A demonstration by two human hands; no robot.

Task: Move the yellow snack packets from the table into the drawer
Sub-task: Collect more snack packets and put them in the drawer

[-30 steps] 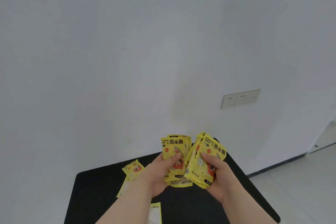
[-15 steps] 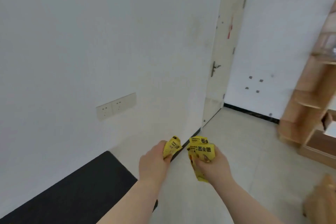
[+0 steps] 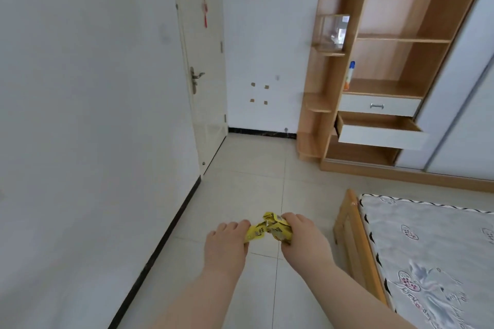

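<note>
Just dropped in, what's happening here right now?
A person is carrying yellow snack packets in both hands: the left hand pinches some by one end, and the right hand is closed around a bunch. They stand on the tiled floor, facing a wooden shelf unit across the room. Its lower drawer is pulled open; the drawer above is shut. No packets are in the open drawer yet, as far as can be seen. A bed is on the right.

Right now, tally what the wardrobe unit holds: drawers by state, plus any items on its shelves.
Open drawer: 1
Closed drawer: 1
Clear box on the side shelf: 1
Blue-capped bottle on the shelf above the drawers: 1
Total: 4
</note>
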